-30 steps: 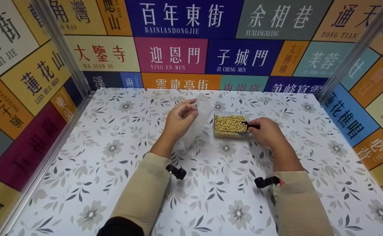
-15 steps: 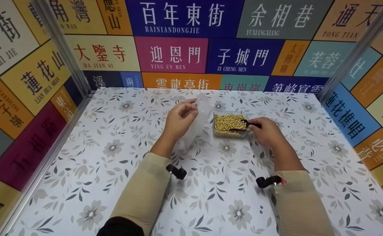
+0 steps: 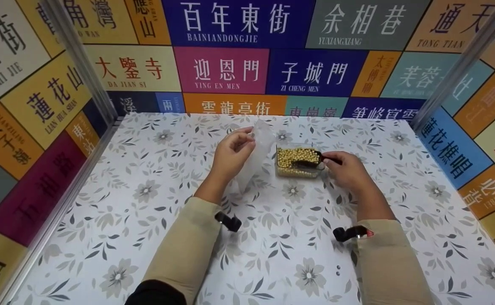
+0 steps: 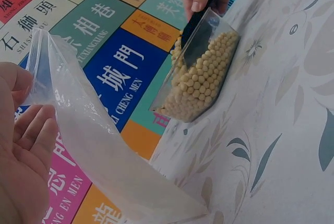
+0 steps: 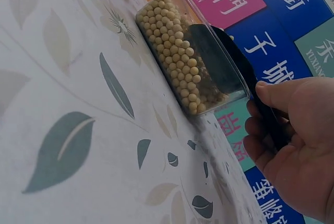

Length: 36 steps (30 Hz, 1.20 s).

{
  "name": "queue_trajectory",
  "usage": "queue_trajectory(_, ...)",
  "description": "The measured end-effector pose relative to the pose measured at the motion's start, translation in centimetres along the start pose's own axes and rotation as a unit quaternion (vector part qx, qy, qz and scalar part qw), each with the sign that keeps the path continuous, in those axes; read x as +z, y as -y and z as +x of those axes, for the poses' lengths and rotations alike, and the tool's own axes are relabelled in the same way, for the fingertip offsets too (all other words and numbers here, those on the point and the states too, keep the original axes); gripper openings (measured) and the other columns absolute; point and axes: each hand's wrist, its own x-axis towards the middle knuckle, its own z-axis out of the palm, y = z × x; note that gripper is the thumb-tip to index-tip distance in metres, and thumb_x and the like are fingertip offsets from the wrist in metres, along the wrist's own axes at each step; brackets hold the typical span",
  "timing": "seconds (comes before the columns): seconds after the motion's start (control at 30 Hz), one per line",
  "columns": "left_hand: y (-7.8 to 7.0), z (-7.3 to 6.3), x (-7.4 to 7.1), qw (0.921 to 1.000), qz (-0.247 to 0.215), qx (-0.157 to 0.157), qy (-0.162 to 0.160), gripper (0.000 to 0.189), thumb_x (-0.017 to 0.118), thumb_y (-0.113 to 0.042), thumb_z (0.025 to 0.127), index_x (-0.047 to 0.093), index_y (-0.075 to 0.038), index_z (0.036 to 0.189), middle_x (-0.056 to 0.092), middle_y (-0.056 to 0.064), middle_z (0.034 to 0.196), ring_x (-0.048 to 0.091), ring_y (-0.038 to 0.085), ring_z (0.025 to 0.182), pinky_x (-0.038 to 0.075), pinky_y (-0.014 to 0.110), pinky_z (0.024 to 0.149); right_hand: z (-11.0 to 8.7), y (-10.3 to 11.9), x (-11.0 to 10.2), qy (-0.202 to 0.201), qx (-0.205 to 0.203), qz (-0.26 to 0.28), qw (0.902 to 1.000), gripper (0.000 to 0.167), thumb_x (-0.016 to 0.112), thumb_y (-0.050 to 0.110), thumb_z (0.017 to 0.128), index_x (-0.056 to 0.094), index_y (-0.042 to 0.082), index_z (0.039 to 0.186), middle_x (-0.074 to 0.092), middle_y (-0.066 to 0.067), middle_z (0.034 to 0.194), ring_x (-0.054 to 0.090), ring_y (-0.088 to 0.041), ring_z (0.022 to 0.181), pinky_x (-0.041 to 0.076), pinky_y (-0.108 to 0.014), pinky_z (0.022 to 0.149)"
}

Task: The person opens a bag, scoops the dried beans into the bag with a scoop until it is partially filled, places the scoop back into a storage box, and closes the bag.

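in the head view, near the middle of the frame, we see the left hand (image 3: 232, 154) holding a translucent bag (image 3: 257, 152) near its top. just to its right, a clear container (image 3: 300, 175) of yellowish beans (image 3: 290, 155) stands on the flowered cloth (image 3: 264, 241). the right hand (image 3: 346, 168) pinches the handle of a black scoop (image 3: 308, 164), whose blade is down among the beans. we judge the work early: scooping looks begun, but no load is clear of the container, and we make out no beans in the bag, so filling it seems left to do.
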Motion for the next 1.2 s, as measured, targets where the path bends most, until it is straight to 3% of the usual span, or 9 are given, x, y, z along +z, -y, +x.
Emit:
queue_trajectory(0.17,0.1,0.1,0.1,0.9999,-0.004,-0.007,-0.009,0.007,0.071,-0.015,0.100,0.074,-0.009,0.103,0.068,0.005,0.145,0.069,0.017,0.128,0.059,0.029,0.106,0.2,-0.4,-0.2,0.000,0.012,0.057,0.9983,0.049,0.058,0.041,0.111,0.058,0.014,0.152,0.057,-0.011,0.156,0.055,-0.028,0.141,0.049,-0.043,0.114)
queue_trajectory(0.47,0.2,0.1,0.1,0.9998,-0.014,-0.006,-0.015,0.007,0.071,-0.014,0.100,0.074,-0.008,0.104,0.069,0.004,0.143,0.070,0.018,0.126,0.060,0.029,0.103,0.3,-0.4,-0.4,-0.004,0.023,0.119,0.9926,0.051,0.059,0.042,0.110,0.057,0.014,0.153,0.054,-0.011,0.159,0.051,-0.025,0.144,0.043,-0.045,0.125)
queue_trajectory(0.87,0.1,0.0,0.1,0.9995,-0.019,-0.015,-0.020,0.007,0.072,-0.014,0.100,0.074,-0.009,0.105,0.069,0.002,0.144,0.070,0.017,0.126,0.059,0.032,0.109,-0.2,1.3,-0.7,-0.034,-0.013,0.105,0.9937,0.054,0.058,0.043,0.110,0.057,0.011,0.153,0.058,-0.011,0.152,0.056,-0.014,0.130,0.045,-0.041,0.120)
queue_trajectory(1.07,-0.2,0.0,0.0,0.9994,-0.004,-0.019,-0.029,0.009,0.071,-0.017,0.101,0.074,-0.011,0.106,0.069,-0.001,0.143,0.069,0.015,0.126,0.057,0.030,0.112,-0.7,3.2,-0.8,-0.034,-0.037,0.127,0.9907,0.053,0.056,0.041,0.111,0.055,0.012,0.155,0.056,-0.010,0.154,0.053,-0.024,0.142,0.047,-0.030,0.116)
queue_trajectory(1.2,-0.3,0.0,0.0,0.9993,0.010,-0.023,-0.027,0.009,0.071,-0.020,0.101,0.074,-0.013,0.106,0.069,-0.004,0.142,0.069,0.012,0.124,0.058,0.029,0.111,-1.2,5.1,-0.7,-0.034,-0.049,0.138,0.9887,0.052,0.057,0.040,0.111,0.055,0.013,0.155,0.056,-0.011,0.155,0.052,-0.025,0.145,0.046,-0.033,0.120)
